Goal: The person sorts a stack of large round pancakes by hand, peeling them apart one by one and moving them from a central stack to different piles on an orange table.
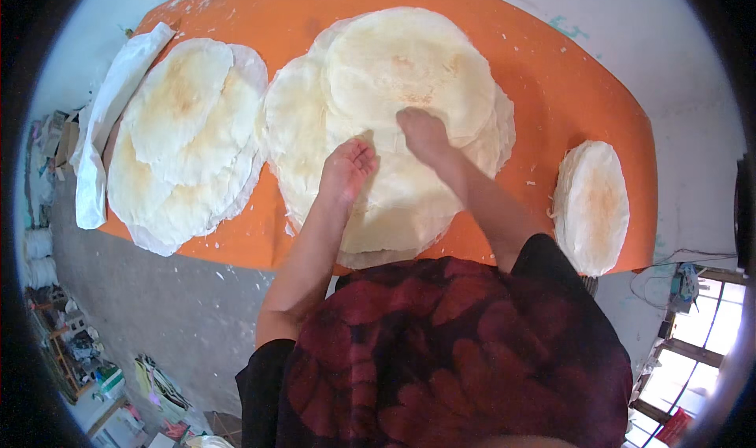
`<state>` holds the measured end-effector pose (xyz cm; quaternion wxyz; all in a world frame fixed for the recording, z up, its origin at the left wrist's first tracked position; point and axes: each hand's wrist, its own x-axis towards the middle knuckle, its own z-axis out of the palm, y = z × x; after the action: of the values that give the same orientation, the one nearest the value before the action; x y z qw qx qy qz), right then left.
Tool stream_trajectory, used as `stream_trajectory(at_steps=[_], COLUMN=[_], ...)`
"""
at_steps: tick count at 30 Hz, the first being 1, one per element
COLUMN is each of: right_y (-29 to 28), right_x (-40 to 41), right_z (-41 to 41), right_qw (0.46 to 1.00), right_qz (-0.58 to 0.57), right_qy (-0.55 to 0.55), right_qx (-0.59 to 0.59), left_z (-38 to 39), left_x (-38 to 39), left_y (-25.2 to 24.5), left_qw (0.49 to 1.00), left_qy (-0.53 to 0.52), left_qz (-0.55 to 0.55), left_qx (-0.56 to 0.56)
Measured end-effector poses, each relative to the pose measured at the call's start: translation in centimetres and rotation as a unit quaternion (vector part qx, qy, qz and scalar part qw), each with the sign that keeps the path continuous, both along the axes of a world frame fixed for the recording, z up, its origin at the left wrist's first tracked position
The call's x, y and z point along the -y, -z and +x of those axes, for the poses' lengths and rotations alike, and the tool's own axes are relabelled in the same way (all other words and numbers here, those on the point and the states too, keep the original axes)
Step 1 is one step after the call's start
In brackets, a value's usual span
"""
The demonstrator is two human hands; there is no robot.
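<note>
Large, thin round flatbreads (407,64) lie overlapped in a broad pile in front of me, pale with light brown patches. My left hand (349,167) is over the middle of this pile, palm turned up and fingers curled. Its fingertips pinch what looks like a small raised bit of a flatbread's edge. Just to the right, my right hand (423,135) is curled over the near part of the top round. Its fingertips are turned down and hidden, so whether they grip the bread cannot be seen.
An orange-covered table (549,99) carries everything, with crumbs scattered on it. To the left lies another overlapped flatbread pile (183,123), beside a long folded white cloth or sheet (118,105). A narrow stack of folded flatbreads (593,206) sits at the right end.
</note>
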<state>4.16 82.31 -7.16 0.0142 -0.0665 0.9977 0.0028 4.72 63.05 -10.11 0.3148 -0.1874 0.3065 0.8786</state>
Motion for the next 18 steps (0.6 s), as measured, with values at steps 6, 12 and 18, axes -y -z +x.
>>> stream_trajectory(at_steps=[6,12,18], right_y=[-0.1,-0.6,-1.7], right_x=[0.7,2.0,1.7], right_z=[0.7,0.1,0.9], right_qw=[0.997,0.998,0.992], right_qz=[-0.068,-0.062,-0.125], right_qy=[0.019,0.026,0.026], right_qx=[-0.030,0.007,0.001], left_z=[-0.6,-1.3,-1.6], left_x=[-2.1,-3.9,-4.3], left_y=[0.2,0.2,-1.4], left_qw=[0.998,0.996,0.997], left_qy=[-0.027,0.017,0.004], left_qz=[-0.050,-0.074,-0.073], left_qx=[0.023,0.044,0.009])
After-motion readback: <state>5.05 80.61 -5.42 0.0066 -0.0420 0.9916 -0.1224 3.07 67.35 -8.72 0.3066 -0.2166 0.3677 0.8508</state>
